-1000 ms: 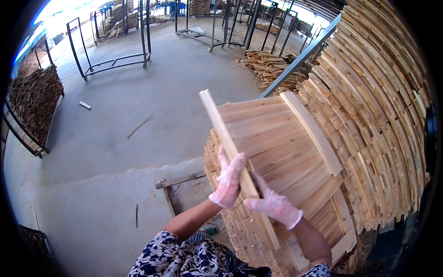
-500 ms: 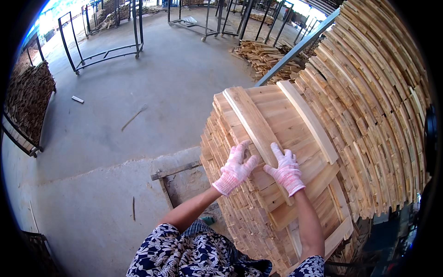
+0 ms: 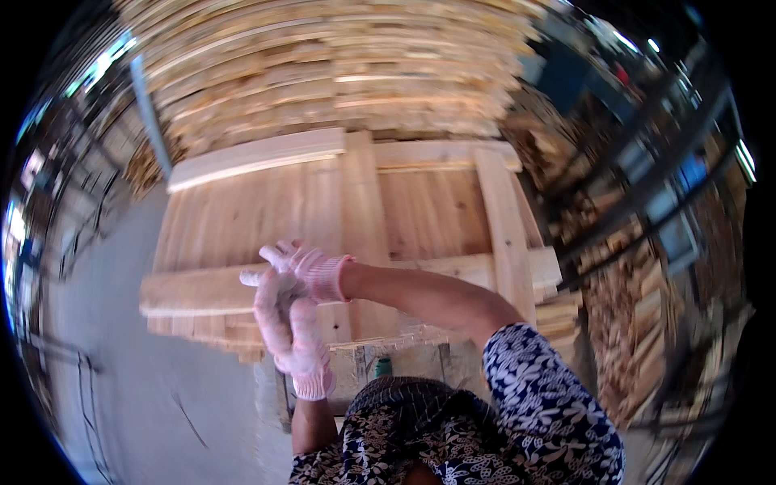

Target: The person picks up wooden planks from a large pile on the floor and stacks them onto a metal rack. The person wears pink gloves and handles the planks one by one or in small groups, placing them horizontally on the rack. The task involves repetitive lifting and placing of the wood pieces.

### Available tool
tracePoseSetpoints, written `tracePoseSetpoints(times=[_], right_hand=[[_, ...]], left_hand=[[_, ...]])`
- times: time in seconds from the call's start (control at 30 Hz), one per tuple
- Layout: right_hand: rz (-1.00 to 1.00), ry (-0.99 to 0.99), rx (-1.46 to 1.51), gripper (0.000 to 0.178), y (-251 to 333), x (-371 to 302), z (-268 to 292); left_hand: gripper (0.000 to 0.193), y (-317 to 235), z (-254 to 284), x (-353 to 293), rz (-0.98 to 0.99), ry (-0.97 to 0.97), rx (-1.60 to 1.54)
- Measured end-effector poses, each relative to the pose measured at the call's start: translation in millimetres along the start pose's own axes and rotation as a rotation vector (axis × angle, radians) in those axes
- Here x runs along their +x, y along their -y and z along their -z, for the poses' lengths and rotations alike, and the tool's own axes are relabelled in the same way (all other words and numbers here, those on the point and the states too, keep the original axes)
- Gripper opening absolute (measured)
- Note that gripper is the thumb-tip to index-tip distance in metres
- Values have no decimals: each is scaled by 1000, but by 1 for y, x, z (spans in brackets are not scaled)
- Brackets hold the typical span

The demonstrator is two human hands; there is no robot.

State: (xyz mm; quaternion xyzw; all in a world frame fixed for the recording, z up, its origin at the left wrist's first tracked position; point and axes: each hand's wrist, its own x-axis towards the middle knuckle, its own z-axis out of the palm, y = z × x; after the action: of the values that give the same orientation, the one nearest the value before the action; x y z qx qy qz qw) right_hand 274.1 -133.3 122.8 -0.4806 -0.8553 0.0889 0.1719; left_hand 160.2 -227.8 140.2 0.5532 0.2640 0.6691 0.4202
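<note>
My left hand (image 3: pixel 291 331), in a pink and white knit glove, is raised over the near edge of the board pile, its thumb apart from its curved fingers. Just beyond it, my right hand (image 3: pixel 303 271), gloved alike, reaches leftward with fingers spread. The two hands overlap in the picture; blur hides whether they touch. Neither visibly holds anything. Beneath them a loose wooden strip (image 3: pixel 202 293) lies along the near edge of the flat boards (image 3: pixel 242 214). Another strip (image 3: pixel 259 159) lies along the far left edge. Toward the right, a crosswise plank (image 3: pixel 505 230) rests on top.
A tall stack of wooden slats (image 3: pixel 323 73) stands right behind the boards. Dark metal rack bars (image 3: pixel 647 178) and piled wood scraps (image 3: pixel 618 323) are on the right. A grey post (image 3: pixel 148 113) rises at the back left, above the concrete floor (image 3: pixel 153 396).
My view has swung right, so the board pile now lies straight ahead of me. My hands have left the middle strip and come together near the front edge.
</note>
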Motion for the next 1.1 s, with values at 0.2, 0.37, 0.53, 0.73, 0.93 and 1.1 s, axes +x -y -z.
tracePoseSetpoints(times=[0.2,0.37,0.53,0.73,0.93,1.1], right_hand=[[-1078,-216,-287,61,-101,-244,134],[-1591,-257,-233,77,-117,-310,98],[-1105,-339,-315,73,-148,-233,41],[-1228,-288,172,53,-119,-128,50],[-897,-488,21,57,-104,-232,52],[-1036,-921,-176,52,14,-421,57]], left_hand=[[57,-1,-2,-21,147,220,-91],[55,2,-20,-37,196,422,-92],[53,-14,-39,-44,275,805,-61],[50,-11,-79,-67,367,936,-235],[55,-16,-124,-103,338,1137,-260],[54,-36,-160,-172,394,1294,-279]])
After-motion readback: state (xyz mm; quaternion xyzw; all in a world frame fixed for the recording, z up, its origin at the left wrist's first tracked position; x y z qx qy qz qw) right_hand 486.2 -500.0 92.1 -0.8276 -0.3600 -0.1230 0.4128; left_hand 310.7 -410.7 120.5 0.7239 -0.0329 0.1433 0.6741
